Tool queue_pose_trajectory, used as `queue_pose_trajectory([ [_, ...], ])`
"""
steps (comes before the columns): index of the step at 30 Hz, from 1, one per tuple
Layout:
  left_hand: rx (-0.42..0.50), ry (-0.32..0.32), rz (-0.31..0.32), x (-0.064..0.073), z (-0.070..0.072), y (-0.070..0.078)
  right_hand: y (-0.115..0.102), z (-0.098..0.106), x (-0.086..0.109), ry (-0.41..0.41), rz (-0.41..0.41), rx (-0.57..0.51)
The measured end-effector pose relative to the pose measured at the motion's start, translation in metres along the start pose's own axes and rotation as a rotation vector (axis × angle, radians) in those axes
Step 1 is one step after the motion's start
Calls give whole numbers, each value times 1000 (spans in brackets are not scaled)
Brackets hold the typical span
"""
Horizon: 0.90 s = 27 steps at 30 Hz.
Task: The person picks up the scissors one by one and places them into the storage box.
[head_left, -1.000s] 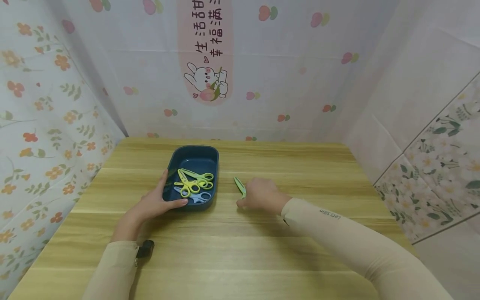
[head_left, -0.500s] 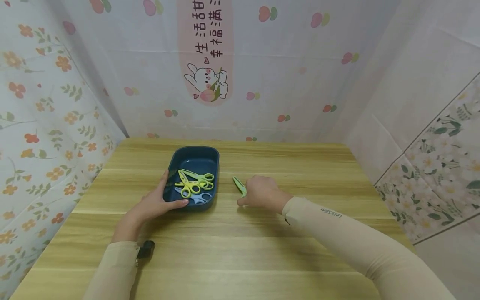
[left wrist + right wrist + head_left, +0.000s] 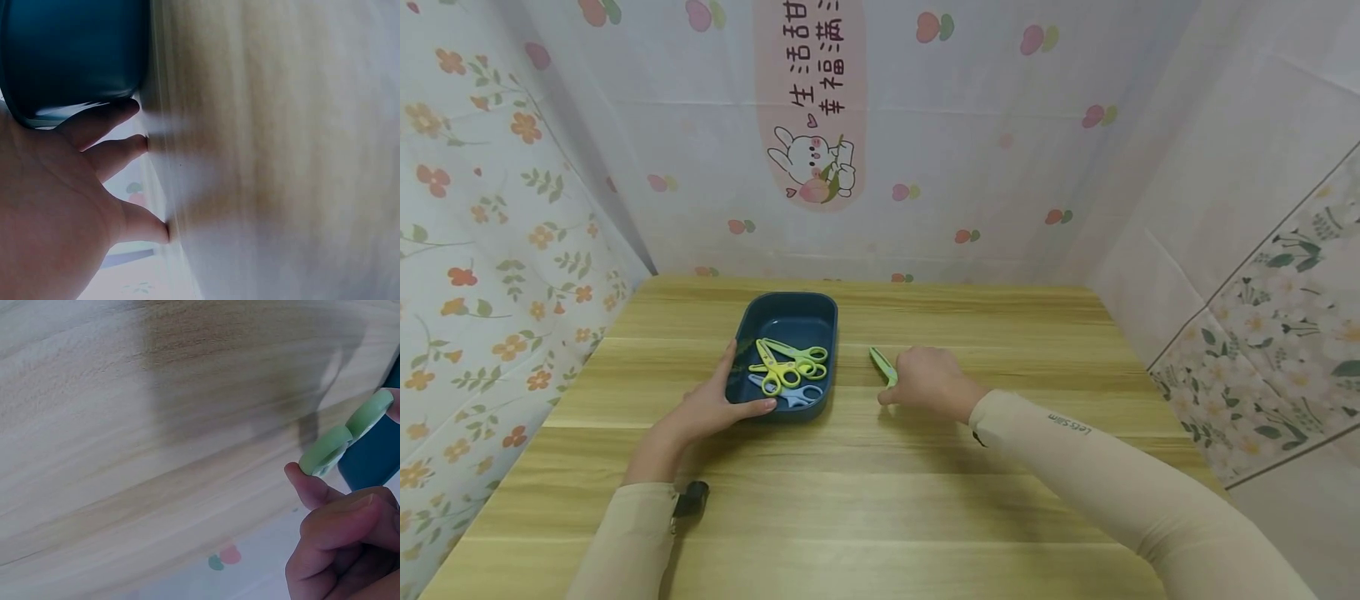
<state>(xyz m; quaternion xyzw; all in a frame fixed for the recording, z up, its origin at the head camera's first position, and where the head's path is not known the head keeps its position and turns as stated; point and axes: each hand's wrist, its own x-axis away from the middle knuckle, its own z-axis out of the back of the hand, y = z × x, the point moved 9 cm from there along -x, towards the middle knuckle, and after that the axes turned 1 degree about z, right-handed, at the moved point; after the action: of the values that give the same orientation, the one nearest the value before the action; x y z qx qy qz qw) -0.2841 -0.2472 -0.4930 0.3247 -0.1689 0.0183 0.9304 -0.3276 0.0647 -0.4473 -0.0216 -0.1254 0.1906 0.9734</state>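
A dark blue box (image 3: 808, 305) sits left of centre on the table. Inside it lie yellow scissors (image 3: 771, 383), light green scissors (image 3: 814, 353) and blue scissors (image 3: 801, 398), partly overlapping. My left hand (image 3: 703, 408) rests against the box's near left corner, its thumb along the front wall and its straight fingers beside the left wall. Fingertips of that left hand (image 3: 69, 181) meet the tabletop in the left wrist view. To the right of the box, my right hand (image 3: 928, 382) pinches another pair of green scissors (image 3: 882, 365); their two finger loops show in the right wrist view, blades pointing away.
The wood-grain table (image 3: 865, 508) fills the lower view. A printed curtain (image 3: 970, 150) hangs behind its back edge, with a flowered curtain (image 3: 490, 250) at the left and another cloth (image 3: 1277, 333) at the right.
The right hand and its green scissors have shifted slightly to the right and away from me. The left hand and the box stay where they were.
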Motion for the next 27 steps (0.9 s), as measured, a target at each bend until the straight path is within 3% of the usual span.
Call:
queue_pose_trajectory([
  [10,9,5,-16,0,0,3,-2,12,-2,30,18,-10],
  [27,14,2,-14,-1,0,1,-24,57,-11,68,44,-2],
])
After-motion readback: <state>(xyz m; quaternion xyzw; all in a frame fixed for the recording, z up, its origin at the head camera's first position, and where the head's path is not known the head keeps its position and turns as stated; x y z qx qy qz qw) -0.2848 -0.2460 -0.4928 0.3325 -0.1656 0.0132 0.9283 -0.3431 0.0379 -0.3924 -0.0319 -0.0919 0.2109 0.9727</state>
